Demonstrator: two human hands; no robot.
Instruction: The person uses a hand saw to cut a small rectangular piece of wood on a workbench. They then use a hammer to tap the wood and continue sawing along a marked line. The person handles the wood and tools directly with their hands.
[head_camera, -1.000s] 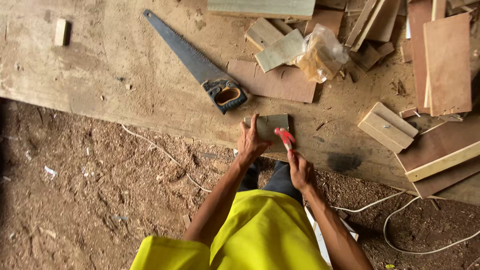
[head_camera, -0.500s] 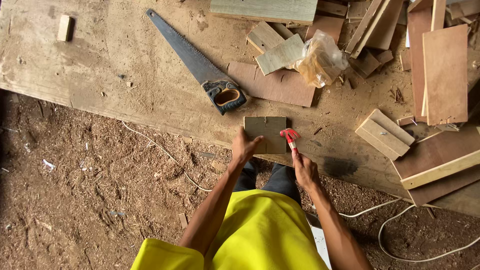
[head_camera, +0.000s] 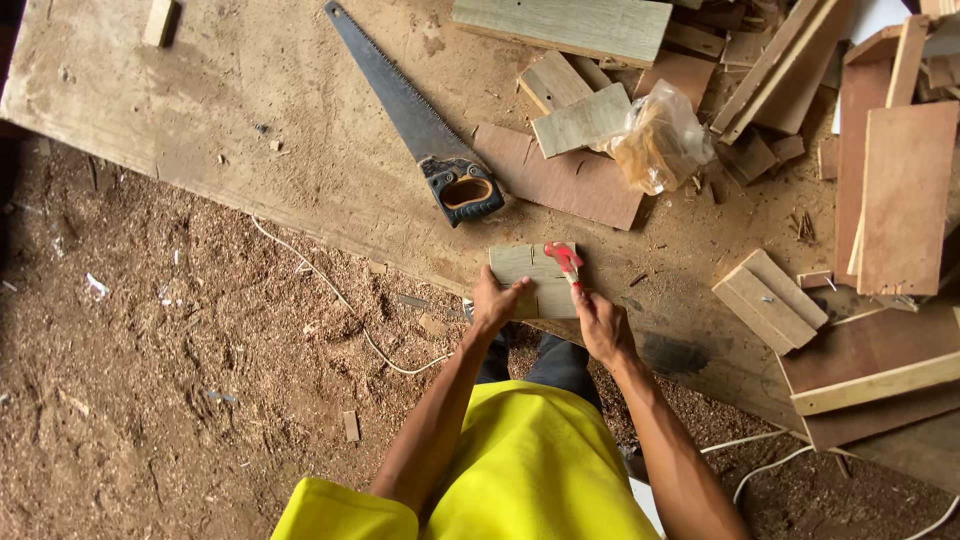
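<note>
Holding: the left hand (head_camera: 497, 302) presses down on the near left corner of a small grey-green wooden block (head_camera: 532, 280), fingers curled over its edge.
Marking: the right hand (head_camera: 603, 325) pinches a small red tool (head_camera: 564, 257), perhaps a marker or cutter, whose tip sits at the block's right edge; its kind cannot be told for sure.
Block's place: it lies flat near the front edge of the long wooden workboard (head_camera: 250, 110), just beside the person's knees.
Doing it well: the person probably does best to keep the left palm's weight steady so the block cannot slide, and to draw the tool in one even stroke toward the body.
Risk: left fingertips lie close to the tool's path, so a slip could reach them.
Nearby: a black handsaw (head_camera: 420, 125) lies just beyond the block; a plastic bag (head_camera: 660, 140) and offcuts (head_camera: 770, 300) sit to the right; sawdust covers the floor (head_camera: 180, 380).
</note>
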